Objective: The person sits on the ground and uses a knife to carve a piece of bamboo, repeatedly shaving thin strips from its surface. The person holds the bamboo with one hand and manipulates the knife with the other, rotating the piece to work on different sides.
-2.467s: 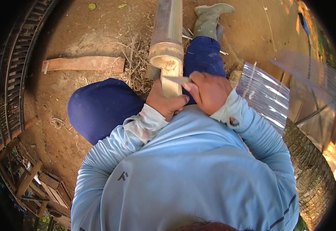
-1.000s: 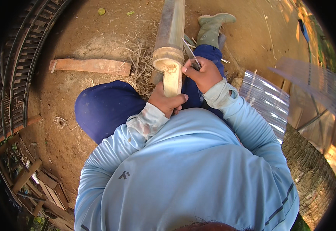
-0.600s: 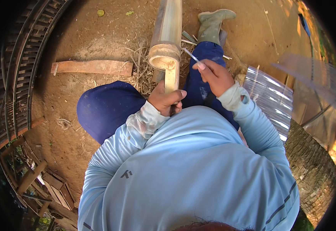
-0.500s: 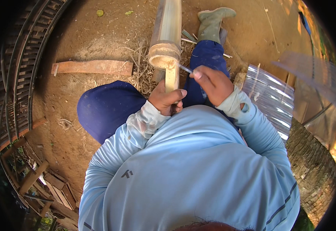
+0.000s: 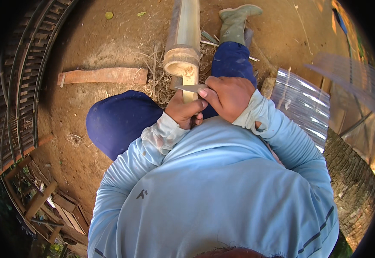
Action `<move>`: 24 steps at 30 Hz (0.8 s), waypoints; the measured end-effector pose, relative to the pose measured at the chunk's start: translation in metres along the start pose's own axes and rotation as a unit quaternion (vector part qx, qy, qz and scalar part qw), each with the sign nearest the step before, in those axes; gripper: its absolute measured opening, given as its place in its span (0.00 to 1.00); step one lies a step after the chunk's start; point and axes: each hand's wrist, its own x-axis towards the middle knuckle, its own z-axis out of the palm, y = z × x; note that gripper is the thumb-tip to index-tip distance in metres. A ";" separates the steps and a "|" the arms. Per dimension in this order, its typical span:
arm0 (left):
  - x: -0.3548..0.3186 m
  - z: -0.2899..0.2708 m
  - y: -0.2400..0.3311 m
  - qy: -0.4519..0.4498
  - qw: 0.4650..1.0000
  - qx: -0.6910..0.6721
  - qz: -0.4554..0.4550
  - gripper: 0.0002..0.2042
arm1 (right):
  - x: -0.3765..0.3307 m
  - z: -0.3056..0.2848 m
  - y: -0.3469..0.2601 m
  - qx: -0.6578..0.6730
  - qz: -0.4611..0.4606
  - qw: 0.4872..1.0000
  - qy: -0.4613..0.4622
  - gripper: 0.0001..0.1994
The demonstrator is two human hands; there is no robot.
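Observation:
A thick bamboo pole (image 5: 182,55) runs away from me, its hollow end facing my body. From the right side of that end a narrow pale tongue of bamboo (image 5: 190,95) sticks out toward me. My left hand (image 5: 184,111) is closed around the near end of this tongue, thumb across it. My right hand (image 5: 232,98) grips a knife (image 5: 190,88); its handle is hidden inside the fist. The blade lies crosswise over the tongue, just beyond my left thumb, its tip pointing left.
Fibrous shavings (image 5: 155,81) litter the ground beneath the pole. A reddish board (image 5: 103,76) lies to the left. My boot (image 5: 234,26) is stretched out ahead, right of the pole. Clear corrugated sheets (image 5: 301,103) and a rough trunk (image 5: 350,185) stand at right; a slatted frame (image 5: 22,77) at left.
My right hand has moved left and slightly nearer me, bringing the knife blade from beside the pole's end to across the tongue. My left hand keeps its hold.

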 end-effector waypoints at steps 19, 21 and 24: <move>-0.002 0.000 0.000 0.015 0.999 0.025 -0.018 0.08 | -0.008 0.008 0.001 -0.011 -0.026 0.999 0.038 0.22; -0.002 0.002 0.000 0.027 0.999 0.016 -0.019 0.10 | -0.008 0.009 0.000 -0.006 -0.023 0.999 0.036 0.22; -0.003 0.001 -0.002 0.021 0.999 0.024 -0.011 0.10 | -0.015 0.008 0.000 0.005 -0.015 0.999 0.032 0.21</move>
